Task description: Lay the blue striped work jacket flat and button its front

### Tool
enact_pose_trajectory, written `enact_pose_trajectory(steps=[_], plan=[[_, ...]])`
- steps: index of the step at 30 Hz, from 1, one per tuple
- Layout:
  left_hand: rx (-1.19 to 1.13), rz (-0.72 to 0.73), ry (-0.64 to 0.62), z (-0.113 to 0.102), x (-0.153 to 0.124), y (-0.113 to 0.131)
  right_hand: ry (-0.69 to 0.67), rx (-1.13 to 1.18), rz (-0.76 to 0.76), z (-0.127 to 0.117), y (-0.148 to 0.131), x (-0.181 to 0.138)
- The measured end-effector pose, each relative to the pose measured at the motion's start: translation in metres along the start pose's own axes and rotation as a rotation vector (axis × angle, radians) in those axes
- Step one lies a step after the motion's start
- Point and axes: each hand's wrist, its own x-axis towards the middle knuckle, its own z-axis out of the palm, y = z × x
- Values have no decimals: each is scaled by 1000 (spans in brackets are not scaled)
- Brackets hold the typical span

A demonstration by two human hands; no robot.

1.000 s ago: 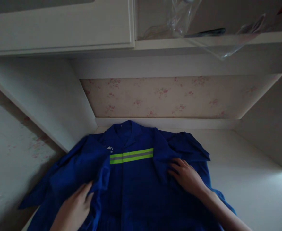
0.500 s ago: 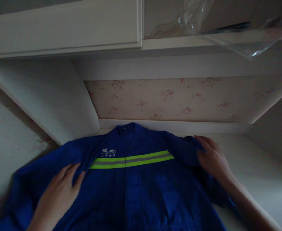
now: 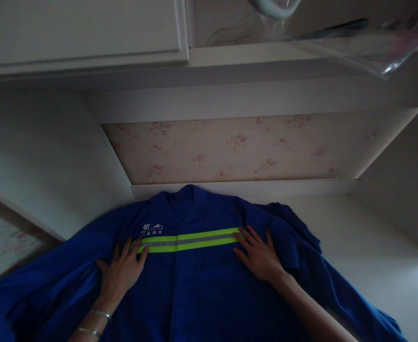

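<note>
A blue work jacket lies spread front-up on a white surface, collar toward the wall. A yellow-green and grey reflective stripe crosses its chest below a small white logo. My left hand lies flat on the jacket's left chest, fingers spread, touching the stripe's left end. My right hand lies flat on the right chest, fingers spread at the stripe's right end. Both hands hold nothing. The sleeves trail out to the left and right.
A floral wallpapered back wall closes the alcove. White side panels stand left and right. Overhead are a white cabinet door and a shelf with clear plastic wrap hanging over its edge.
Both hands have moved inward from the jacket's shoulders and sleeves to rest flat on the chest by the stripe. The jacket front now lies spread out.
</note>
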Motion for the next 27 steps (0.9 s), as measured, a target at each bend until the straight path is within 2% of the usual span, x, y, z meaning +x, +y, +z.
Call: enact_pose_trajectory(steps=[4,7,11,13,15,17,19,21,24,27], plan=[[17,22,-20,2,19,-3,75,-6,66,8,-24,8],[54,53,-16,1,23,-4,132,41,88,16,-32,9],[70,18,-6,-9,18,2,242,174,30,13,-30,4],[119,-4,64,-19,7,12,278,214,8,2,-24,-3],[153,31,183,-31,-8,30,329,246,17,-12,-13,-16],[64,134,272,-45,-25,58,464,287,68,-23,5,-38],[-173,250,284,-57,-43,94,632,284,136,-25,30,-67],[-443,355,255,-62,-57,134,713,208,220,-15,57,-97],[-600,437,152,-53,-68,179,575,76,348,7,97,-136],[-558,473,63,-30,-68,197,370,54,358,12,131,-156]])
